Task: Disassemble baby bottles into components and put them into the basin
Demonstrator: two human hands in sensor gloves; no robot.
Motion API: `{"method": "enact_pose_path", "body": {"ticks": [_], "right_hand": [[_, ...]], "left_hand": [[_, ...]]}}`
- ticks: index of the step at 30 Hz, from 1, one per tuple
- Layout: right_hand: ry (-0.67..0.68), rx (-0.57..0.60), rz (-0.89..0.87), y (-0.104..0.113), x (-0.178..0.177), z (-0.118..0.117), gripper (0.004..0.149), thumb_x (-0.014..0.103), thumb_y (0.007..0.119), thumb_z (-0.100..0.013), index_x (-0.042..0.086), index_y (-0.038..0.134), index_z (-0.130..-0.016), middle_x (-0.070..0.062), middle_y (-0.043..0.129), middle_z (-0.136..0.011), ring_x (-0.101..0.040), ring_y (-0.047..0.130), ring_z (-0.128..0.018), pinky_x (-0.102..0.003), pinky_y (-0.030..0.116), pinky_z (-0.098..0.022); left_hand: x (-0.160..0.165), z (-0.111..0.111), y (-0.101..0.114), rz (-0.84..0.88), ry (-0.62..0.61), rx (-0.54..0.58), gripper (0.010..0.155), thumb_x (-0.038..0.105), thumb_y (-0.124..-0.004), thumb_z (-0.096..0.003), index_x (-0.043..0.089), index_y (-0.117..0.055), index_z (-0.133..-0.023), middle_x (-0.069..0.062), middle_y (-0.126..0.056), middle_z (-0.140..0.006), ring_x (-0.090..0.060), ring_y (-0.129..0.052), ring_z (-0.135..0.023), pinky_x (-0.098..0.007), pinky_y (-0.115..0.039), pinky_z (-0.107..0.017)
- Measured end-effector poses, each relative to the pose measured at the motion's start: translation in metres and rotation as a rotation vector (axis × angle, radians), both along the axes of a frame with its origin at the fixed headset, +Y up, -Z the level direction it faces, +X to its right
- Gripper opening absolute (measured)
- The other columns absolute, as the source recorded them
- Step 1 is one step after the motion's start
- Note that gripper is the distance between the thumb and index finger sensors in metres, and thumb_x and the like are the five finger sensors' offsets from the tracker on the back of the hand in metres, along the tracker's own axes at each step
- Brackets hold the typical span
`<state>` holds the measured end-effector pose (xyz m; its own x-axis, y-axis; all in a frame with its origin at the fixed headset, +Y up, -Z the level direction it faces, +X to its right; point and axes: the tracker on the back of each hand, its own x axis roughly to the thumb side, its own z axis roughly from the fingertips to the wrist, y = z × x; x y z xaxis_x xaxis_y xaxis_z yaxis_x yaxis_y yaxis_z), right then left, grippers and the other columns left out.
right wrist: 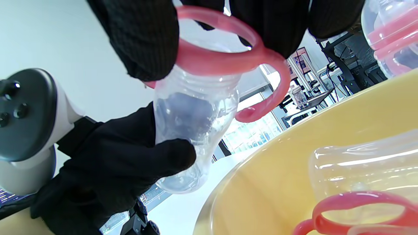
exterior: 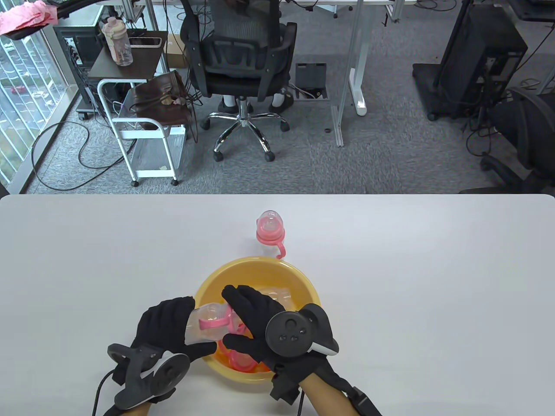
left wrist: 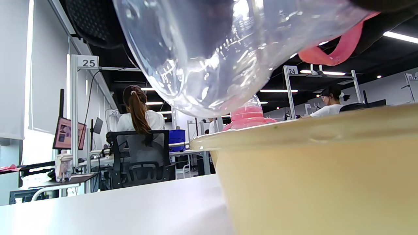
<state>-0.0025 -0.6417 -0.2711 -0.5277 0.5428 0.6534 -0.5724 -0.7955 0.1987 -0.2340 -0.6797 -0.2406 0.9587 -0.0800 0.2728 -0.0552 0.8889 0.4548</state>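
White table, near edge: yellow basin, round, placed centrally before the person. Held over the basin's left rim: one clear bottle body, lying roughly on its side, base toward the left, neck toward the right. Left hand, black sensor glove, tracker on its back: fingers and thumb curled round the base end of the bottle body, grip closed on it; the right wrist view shows the thumb pressed against the clear wall. Right hand, likewise gloved and tracked: reaches across the basin, fingers wrapped on the pink handle ring seated at the bottle's neck, grip closed on that ring; one curved handle loop projects free beside the bottle. Whether the ring is loose on the neck or fully seated cannot be told. Inside the basin: a second clear bottle body lying on its side, and a further pink handle ring on the floor of the basin, nearer the person. Beyond the basin, just past its far rim: one assembled baby bottle, upright, pink collar and handle, clear dome cap on top. Past the table: grey carpet, an office chair, a white trolley.
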Motion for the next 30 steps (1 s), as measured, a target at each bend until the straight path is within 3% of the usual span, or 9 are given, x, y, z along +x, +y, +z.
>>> {"method": "enact_pose_path", "body": {"ticks": [10,15,26,30], "right_hand": [[-0.06,-0.008,0.017,0.003,0.009,-0.004,0.082,0.04,0.082,-0.055,0.014,0.035,-0.117,-0.034,0.044,-0.113,-0.058,0.066,-0.095,-0.073,0.055,-0.071],[-0.111,0.023,0.263,-0.004,0.006,-0.006,0.081,0.041,0.081,-0.055,0.013,0.037,-0.117,-0.034,0.048,-0.112,-0.057,0.068,-0.094,-0.073,0.056,-0.071],[-0.206,-0.074,0.498,-0.025,-0.016,-0.013,0.08,0.046,0.077,-0.056,0.006,0.042,-0.116,-0.038,0.059,-0.106,-0.056,0.081,-0.084,-0.069,0.067,-0.063],[-0.229,-0.128,0.635,-0.031,-0.034,-0.02,0.088,0.046,0.075,-0.057,-0.002,0.031,-0.115,-0.039,0.058,-0.105,-0.056,0.081,-0.084,-0.069,0.067,-0.063]], "left_hand": [[-0.027,-0.013,-0.009,0.023,0.132,-0.043,0.098,0.078,-0.063,-0.0295,0.013,-0.064,-0.102,-0.011,-0.081,-0.097,-0.031,-0.092,-0.087,-0.052,-0.075,-0.067],[-0.035,-0.015,-0.007,0.062,0.168,-0.028,0.098,0.078,-0.063,-0.0298,0.013,-0.064,-0.102,-0.012,-0.081,-0.097,-0.031,-0.092,-0.086,-0.053,-0.075,-0.067],[-0.038,-0.017,-0.005,0.065,0.189,-0.023,0.098,0.078,-0.062,-0.0301,0.013,-0.063,-0.103,-0.011,-0.08,-0.097,-0.031,-0.091,-0.087,-0.053,-0.075,-0.067],[-0.038,-0.017,-0.005,0.067,0.193,-0.025,0.098,0.078,-0.062,-0.0302,0.013,-0.063,-0.103,-0.011,-0.081,-0.097,-0.031,-0.092,-0.087,-0.053,-0.075,-0.067]]}}
